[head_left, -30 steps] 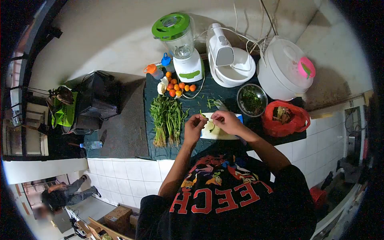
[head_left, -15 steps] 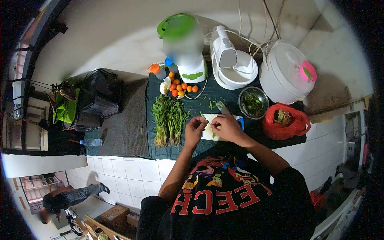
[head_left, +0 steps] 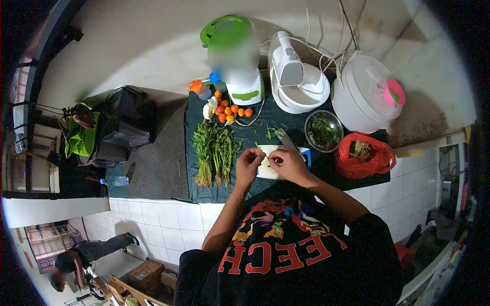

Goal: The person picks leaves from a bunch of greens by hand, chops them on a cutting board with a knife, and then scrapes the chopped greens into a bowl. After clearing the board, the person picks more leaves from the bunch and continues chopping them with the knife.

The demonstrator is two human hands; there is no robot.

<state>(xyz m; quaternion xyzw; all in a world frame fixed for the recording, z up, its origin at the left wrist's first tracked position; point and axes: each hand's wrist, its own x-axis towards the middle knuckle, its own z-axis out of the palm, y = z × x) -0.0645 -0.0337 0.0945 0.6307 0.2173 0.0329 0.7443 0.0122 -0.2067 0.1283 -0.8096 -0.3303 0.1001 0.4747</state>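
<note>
Over the white cutting board (head_left: 270, 174) with blue ends, my left hand (head_left: 248, 166) pinches a thin green vegetable stem (head_left: 259, 148). My right hand (head_left: 292, 166) is closed close beside it, its fingertips pinched toward the same stem; the exact grip is too small to see. A knife blade (head_left: 286, 138) lies at the board's far edge, partly behind my right hand. Left of my hands lie bunches of leafy greens (head_left: 223, 153) with pale roots toward me. Green scraps (head_left: 270, 131) are scattered beyond the board. Chopped greens (head_left: 323, 133) fill part of a clear bowl (head_left: 307, 121).
A red plastic bag (head_left: 375, 166) with plant trimmings sits at right, near a large white lidded container (head_left: 352, 97). Behind stand a white stand mixer (head_left: 292, 74) and a blender (head_left: 245, 91). Tomatoes (head_left: 230, 110) lie behind the greens. Another person (head_left: 97, 249) stands at lower left.
My hands stay almost in place, with small finger shifts around the stem. At lower left, the other person's arm and body have changed position.
</note>
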